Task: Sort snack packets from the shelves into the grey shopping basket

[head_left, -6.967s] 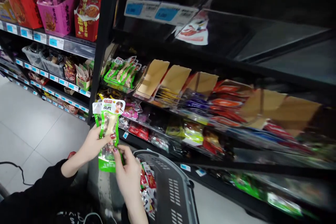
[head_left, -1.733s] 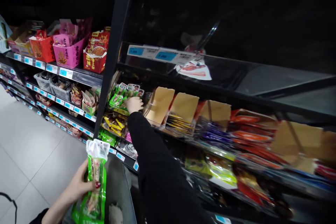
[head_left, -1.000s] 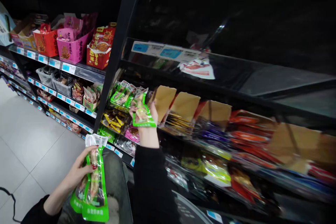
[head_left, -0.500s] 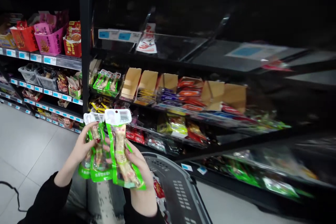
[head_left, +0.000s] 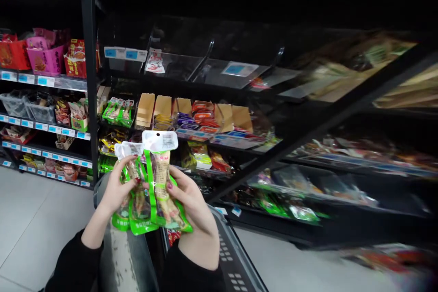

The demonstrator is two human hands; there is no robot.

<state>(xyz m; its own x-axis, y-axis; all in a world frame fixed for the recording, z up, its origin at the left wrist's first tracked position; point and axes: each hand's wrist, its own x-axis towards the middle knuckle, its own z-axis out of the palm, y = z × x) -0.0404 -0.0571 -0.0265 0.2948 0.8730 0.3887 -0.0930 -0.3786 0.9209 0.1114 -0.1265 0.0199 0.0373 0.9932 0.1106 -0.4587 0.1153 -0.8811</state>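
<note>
My left hand is closed on green-edged snack packets with clear windows and white hang tabs. They overlap, and their lower ends hang below my fingers. Beside them, my right hand grips another packet of the same kind, its barcode facing me and its lower end tilted to the right. A bone-shaped brown piece of food shows through its window. Both hands are close together in front of my body, above a grey shopping basket. Red packaging shows inside the basket, partly hidden by my right arm.
Black store shelves run across the view, with a slanted black bar at the right. Similar green packets lie on a middle shelf beside cardboard boxes. Pink and red snack boxes stand at the left, above a tiled floor.
The view has swung to the right, so the shelves have shifted left and more of them shows at the right. My hands still hold the packets, now slightly closer together.
</note>
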